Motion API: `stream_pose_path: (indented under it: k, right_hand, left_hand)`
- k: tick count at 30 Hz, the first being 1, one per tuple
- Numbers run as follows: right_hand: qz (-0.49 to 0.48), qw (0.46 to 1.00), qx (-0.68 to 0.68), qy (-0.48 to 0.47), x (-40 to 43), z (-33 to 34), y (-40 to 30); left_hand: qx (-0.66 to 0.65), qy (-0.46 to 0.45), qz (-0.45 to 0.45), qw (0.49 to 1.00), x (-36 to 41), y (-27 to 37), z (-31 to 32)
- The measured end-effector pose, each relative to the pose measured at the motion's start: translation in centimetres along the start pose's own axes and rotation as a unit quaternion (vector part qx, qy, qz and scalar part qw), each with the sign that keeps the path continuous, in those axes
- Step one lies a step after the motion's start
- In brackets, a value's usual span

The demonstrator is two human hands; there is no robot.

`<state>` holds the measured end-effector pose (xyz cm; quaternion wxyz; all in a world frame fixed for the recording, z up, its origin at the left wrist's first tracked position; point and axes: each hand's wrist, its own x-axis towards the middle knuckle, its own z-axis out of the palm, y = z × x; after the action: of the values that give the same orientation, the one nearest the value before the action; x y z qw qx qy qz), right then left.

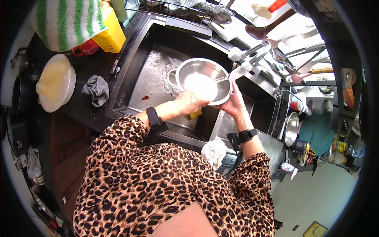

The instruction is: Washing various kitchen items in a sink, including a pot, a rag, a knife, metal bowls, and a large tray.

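Observation:
A round stainless steel bowl (217,63) is tilted over the sink (148,77), with bright, overexposed white contents. Water runs into it from the faucet spout (239,71). My right hand (234,102) supports the bowl from beneath at its right side, fingers up along the wall. My left hand (189,103) is at the near left rim, its fingers curled and partly over the inside; whether it grips the rim or touches the contents I cannot tell. Below the hands, a yellow sponge or cloth (195,114) lies partly hidden. The drain (171,77) shows left of the bowl.
On the left counter are a crumpled grey cloth (97,90), a white plastic bowl (68,86), a yellow container (111,31) and a striped towel (68,23). A wire rack (177,10) stands behind the sink. A white cloth (214,152) hangs near the front edge.

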<state>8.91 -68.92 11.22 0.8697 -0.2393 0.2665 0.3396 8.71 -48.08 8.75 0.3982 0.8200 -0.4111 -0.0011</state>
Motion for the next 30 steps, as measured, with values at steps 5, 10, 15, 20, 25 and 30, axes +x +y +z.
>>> stream_pose_path:
  k: [5,10,15,20,25,30]
  right_hand:
    - [-0.038,0.974,-0.176,0.141,-0.7,-4.4,-0.4]
    - [-0.170,0.940,-0.240,0.174,-1.5,-4.3,-0.1]
    - [-0.263,0.883,-0.326,0.212,-3.0,-0.8,0.9]
    - [-0.231,0.920,-0.278,0.154,-3.4,-0.5,1.4]
    - [-0.280,0.826,-0.436,0.223,-3.6,-0.8,-2.6]
    - [-0.519,0.281,-0.732,0.340,-4.6,-3.4,-12.5]
  left_hand:
    - [0.086,0.018,0.132,0.987,0.4,-0.4,0.0]
    - [0.169,0.048,0.020,0.984,0.7,-1.9,-1.8]
    - [-0.240,0.091,-0.332,0.908,-0.1,-4.1,-0.1]
    - [-0.751,0.002,-0.438,0.493,1.1,-2.8,-0.4]
    - [-0.680,-0.012,-0.447,0.581,-0.2,-4.2,-0.7]
    - [-0.503,0.106,-0.437,0.738,-0.1,-2.9,-2.1]
